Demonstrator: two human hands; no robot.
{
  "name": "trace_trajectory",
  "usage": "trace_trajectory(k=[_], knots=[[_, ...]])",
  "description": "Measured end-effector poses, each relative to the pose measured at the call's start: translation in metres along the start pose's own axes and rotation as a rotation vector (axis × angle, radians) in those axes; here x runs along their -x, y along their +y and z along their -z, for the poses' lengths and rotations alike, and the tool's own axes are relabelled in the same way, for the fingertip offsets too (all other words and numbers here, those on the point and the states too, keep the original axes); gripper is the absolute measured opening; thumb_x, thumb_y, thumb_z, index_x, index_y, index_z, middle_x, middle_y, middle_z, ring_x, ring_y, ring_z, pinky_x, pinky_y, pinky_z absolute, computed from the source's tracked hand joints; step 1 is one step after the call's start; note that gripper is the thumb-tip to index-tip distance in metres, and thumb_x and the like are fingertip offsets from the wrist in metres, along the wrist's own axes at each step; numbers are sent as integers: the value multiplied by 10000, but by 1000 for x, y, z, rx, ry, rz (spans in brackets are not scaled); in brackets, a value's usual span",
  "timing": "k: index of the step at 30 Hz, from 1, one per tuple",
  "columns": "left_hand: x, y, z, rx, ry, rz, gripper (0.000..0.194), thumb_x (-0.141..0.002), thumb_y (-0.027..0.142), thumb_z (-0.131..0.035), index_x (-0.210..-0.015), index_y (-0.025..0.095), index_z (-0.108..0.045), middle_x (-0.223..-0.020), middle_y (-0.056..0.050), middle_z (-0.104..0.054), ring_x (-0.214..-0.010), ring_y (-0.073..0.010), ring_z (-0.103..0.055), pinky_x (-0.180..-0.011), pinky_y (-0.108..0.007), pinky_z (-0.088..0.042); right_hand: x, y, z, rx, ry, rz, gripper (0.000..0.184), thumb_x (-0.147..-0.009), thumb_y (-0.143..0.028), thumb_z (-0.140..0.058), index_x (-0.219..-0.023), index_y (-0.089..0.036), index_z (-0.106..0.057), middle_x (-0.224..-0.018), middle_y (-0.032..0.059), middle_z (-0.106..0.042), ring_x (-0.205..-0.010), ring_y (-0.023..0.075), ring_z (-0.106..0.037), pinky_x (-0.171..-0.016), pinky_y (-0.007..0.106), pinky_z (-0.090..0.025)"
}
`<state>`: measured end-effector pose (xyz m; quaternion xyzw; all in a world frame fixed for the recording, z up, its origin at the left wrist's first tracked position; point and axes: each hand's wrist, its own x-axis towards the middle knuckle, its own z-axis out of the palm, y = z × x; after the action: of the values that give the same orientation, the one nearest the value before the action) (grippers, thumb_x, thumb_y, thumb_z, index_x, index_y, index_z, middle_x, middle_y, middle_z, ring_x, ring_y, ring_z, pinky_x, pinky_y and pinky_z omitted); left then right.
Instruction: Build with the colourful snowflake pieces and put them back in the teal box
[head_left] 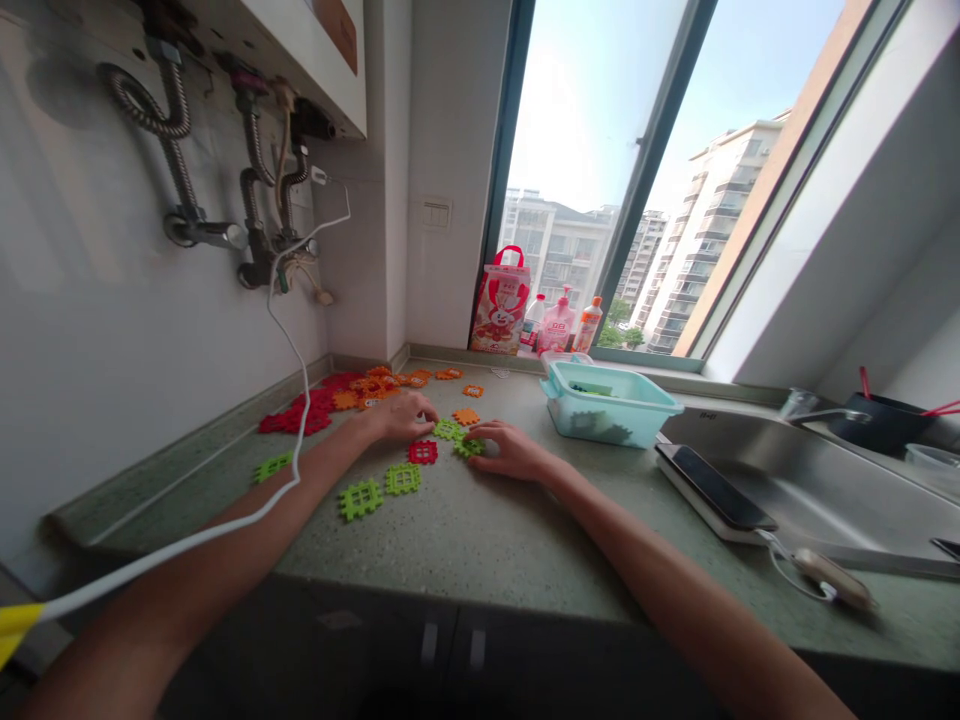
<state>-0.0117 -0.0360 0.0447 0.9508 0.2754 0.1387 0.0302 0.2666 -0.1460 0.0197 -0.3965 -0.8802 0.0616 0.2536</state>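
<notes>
Leftward of one turquoise tub (pixel 622 425), three green tiles (pixel 361 499) are laid; nearer are seen the curled left hand (pixel 406 415), one red tile (pixel 423 453) and two neighbouring green tiles (pixel 449 430) by the fingertips; nearest, the right hand (pixel 511 451) is arched, thumb parted. Whether either pinches cannot be told.

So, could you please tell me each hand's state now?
Left hand: fingers curled at a green piece; grip unclear.
Right hand: fingers at another green piece; grip unclear.
</notes>
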Motion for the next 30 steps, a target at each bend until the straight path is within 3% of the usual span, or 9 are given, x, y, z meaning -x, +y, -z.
trace_trajectory(k=[6,9,11,17,23,27,30], knots=[[-1,19,1,26,-5,-7,218,-870,413,-672,-923,249,-806,-993,-51,-747,-917,-205,-670,-848,-277,-489,8,14,17,-159,65,-97,332,-848,-191,-692,-1172,-236,-752,-1134,47,-781,-1030,220,-727,-981,366,-527],[-2,22,-1,38,18,-37,231,-873,451,-685,-908,244,-782,-1062,-58,-739,-972,-210,-667,-885,-278,-486,8,14,19,-128,34,-63,301,-835,-232,-738,-1135,-241,-771,-1154,61,-766,-1058,230,-710,-1000,372,-510],[-3,22,-4,50,7,-26,252,-871,471,-687,-925,238,-768,-1001,-51,-744,-934,-205,-672,-854,-273,-486,8,14,19,-93,4,-50,268,-831,-289,-770,-1094,-243,-786,-1162,69,-755,-1051,230,-702,-1000,368,-504],[-4,22,-8,64,-13,28,303,-848,512,-686,-926,227,-752,-928,-41,-747,-862,-193,-680,-777,-256,-484,8,16,22,-52,-32,-110,282,-800,-219,-741,-1078,-237,-787,-1047,49,-762,-872,185,-695,-812,292,-536],[-2,28,-8,97,7,40,332,-827,506,-715,-1016,234,-736,-978,-35,-762,-881,-197,-702,-795,-262,-496,10,22,26,-78,110,-82,448,-766,-174,-712,-1210,-237,-726,-1178,66,-746,-1062,232,-682,-928,364,-528],[-1,36,-7,153,5,23,324,-836,468,-708,-1063,238,-716,-1049,-20,-767,-926,-188,-710,-811,-252,-498,10,23,22,-90,25,-74,472,-751,-140,-694,-1209,-247,-728,-1229,59,-738,-1138,250,-663,-1024,400,-484],[-1,38,-6,172,7,21,325,-836,465,-709,-1066,235,-709,-1053,-16,-769,-933,-187,-714,-807,-250,-503,9,23,21,-80,-49,-76,384,-763,-160,-699,-1131,-248,-763,-1191,49,-748,-1100,243,-672,-1024,386,-477]])
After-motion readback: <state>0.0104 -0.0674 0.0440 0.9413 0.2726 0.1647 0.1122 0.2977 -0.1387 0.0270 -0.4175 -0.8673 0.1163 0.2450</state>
